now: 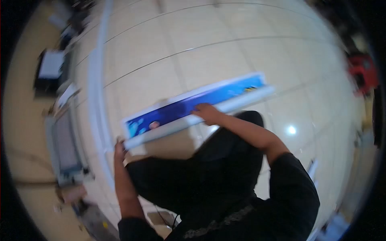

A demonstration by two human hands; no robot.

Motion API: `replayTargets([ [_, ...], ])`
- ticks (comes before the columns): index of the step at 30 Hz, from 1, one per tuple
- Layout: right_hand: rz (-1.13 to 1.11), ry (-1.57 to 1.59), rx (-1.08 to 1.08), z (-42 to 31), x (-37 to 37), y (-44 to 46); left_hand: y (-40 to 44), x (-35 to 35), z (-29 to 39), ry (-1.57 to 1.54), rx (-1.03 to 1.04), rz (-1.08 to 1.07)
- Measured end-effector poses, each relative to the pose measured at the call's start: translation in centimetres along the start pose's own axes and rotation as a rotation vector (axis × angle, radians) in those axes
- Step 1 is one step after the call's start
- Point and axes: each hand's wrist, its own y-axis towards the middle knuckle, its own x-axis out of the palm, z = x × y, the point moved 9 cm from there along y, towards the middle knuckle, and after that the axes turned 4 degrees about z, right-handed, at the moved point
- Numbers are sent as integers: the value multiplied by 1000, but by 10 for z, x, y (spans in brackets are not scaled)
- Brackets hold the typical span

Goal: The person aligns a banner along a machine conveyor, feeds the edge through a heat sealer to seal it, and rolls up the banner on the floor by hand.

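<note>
A white roll (pixel 169 128) lies slantwise on the tiled floor, in front of my crossed legs. A strip of blue and purple printed sheet (pixel 173 110) with a white edge shows along its far side. At the roll's left end is my left hand (pixel 120 147), its fingers closed around that end. My right hand (pixel 206 113) rests on the roll near its middle, the fingers reaching over onto the printed strip. Blur hides exactly how the right fingers are bent.
Long white strips (pixel 96 88) run along the floor at the left. Beyond them are a grey framed panel (pixel 66 140) and a black box with a white top (pixel 50 66). A red object (pixel 362 72) stands at the far right.
</note>
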Motion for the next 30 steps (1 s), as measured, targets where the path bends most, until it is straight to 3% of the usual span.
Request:
replayTargets([
  [2,-51,-37,34,-4,-5,-2,44,-1,-14,-18,-1,34],
  [3,-88,-98,51,-5,-7,-1,1,11,14,142,8,177],
  [4,-91,-119,44,-7,-10,-1,12,10,11,127,-14,213],
  [5,-65,-122,15,-6,-7,-1,33,-7,13,401,77,334],
  [17,-122,-98,11,-8,-9,2,-7,38,67,1106,198,222],
  [19,-68,54,-12,-4,-18,5,31,17,49,843,127,205],
  [21,271,5,-101,11,-54,8,-52,33,100,764,215,449],
  [23,353,307,38,43,-95,28,-46,19,106,654,379,492],
  [24,595,159,106,49,-124,24,-53,19,110,600,389,485],
  [27,530,149,141,64,-146,54,-55,21,116,523,430,472],
  [30,260,31,100,58,-132,92,-68,30,128,544,447,485],
])
